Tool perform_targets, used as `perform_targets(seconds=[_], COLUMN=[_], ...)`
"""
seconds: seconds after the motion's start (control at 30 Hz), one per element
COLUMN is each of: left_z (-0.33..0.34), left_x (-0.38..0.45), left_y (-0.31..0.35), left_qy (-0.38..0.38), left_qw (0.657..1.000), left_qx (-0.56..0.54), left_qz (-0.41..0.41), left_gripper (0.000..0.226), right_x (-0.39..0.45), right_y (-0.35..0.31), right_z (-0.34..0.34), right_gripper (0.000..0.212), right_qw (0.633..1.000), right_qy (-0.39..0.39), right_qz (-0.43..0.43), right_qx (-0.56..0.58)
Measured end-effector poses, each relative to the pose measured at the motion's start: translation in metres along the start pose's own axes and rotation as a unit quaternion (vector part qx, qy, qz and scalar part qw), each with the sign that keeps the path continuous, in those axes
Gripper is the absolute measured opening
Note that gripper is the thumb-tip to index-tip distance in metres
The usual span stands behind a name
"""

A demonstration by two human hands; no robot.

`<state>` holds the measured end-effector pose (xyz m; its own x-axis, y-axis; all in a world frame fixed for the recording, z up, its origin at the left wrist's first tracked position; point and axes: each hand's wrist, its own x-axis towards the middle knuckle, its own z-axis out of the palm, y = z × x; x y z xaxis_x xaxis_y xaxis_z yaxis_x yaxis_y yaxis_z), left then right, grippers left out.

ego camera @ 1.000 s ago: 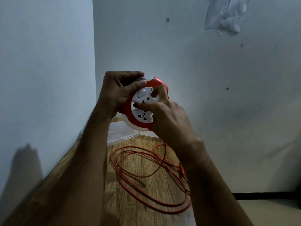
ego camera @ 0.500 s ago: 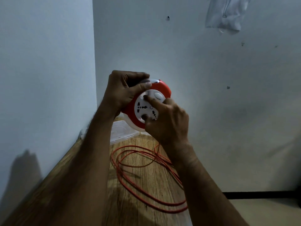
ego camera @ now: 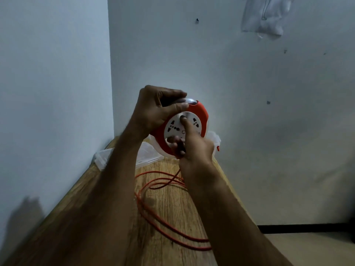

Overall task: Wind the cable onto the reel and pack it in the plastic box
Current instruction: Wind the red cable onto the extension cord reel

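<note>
The wooden table (ego camera: 169,208) ran into the corner of the room, and everything else sat relative to the red cable reel (ego camera: 184,127) held up above its far end. Most of the orange cable (ego camera: 165,223) was lying in loose loops on the table, below and nearer than the reel, with one strand rising up toward the reel's underside behind the right hand. The clear plastic box (ego camera: 215,139) was just behind and below the reel, against the wall, and its lid (ego camera: 103,158) lay flat to the left of it.

The left hand (ego camera: 153,112) was wrapped round the reel's upper left rim, fingers curled over the top and thumb pressed on the front edge. The right hand (ego camera: 192,146) was on the white socket face (ego camera: 182,127), index finger stretched up across it to near the top, the other fingers bunched at the lower edge.

So I'd say winding was well underway but nowhere near done. Next move probably needs another turn of the face while the left hand keeps the casing steady and the cable feeds in without snagging.

Compared to half a second before, the socket face had rotated, the finger sat higher on it, and the loops on the table looked a bit tighter.
</note>
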<state>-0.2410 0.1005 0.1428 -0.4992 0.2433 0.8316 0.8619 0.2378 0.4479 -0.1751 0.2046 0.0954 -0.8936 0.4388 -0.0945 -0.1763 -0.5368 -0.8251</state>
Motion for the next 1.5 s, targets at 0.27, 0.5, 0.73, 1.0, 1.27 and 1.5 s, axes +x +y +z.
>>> perform_targets(seconds=[0.27,0.5,0.73,1.0,1.27,1.5], left_z=[-0.003,-0.017,-0.025,-0.024,-0.022,-0.018], left_x=[-0.001,-0.003,-0.006,-0.005,-0.006,-0.003], left_y=[0.0,-0.003,-0.008,-0.008,-0.009,-0.002], left_qy=[0.006,0.032,0.051,0.049,0.042,0.029], left_qw=[0.999,0.995,0.992,0.992,0.994,0.997], left_qx=[-0.028,-0.085,-0.089,-0.075,-0.039,-0.017], left_qz=[-0.013,-0.052,-0.078,-0.085,-0.09,-0.069], left_gripper=[0.038,0.033,0.031,0.032,0.035,0.038], right_x=[-0.018,-0.011,0.001,0.003,0.019,0.024], right_y=[-0.013,-0.018,-0.053,-0.049,-0.008,-0.001], right_z=[0.004,-0.002,-0.024,-0.024,-0.023,-0.026], right_gripper=[0.039,0.017,0.048,0.056,0.052,0.058], right_qw=[0.988,0.758,0.465,0.411,0.455,0.512], right_qy=[-0.023,-0.131,-0.206,-0.217,-0.138,-0.046], right_qz=[0.106,-0.469,-0.516,-0.521,-0.573,-0.631], right_qx=[0.107,-0.434,-0.689,-0.716,-0.667,-0.581])
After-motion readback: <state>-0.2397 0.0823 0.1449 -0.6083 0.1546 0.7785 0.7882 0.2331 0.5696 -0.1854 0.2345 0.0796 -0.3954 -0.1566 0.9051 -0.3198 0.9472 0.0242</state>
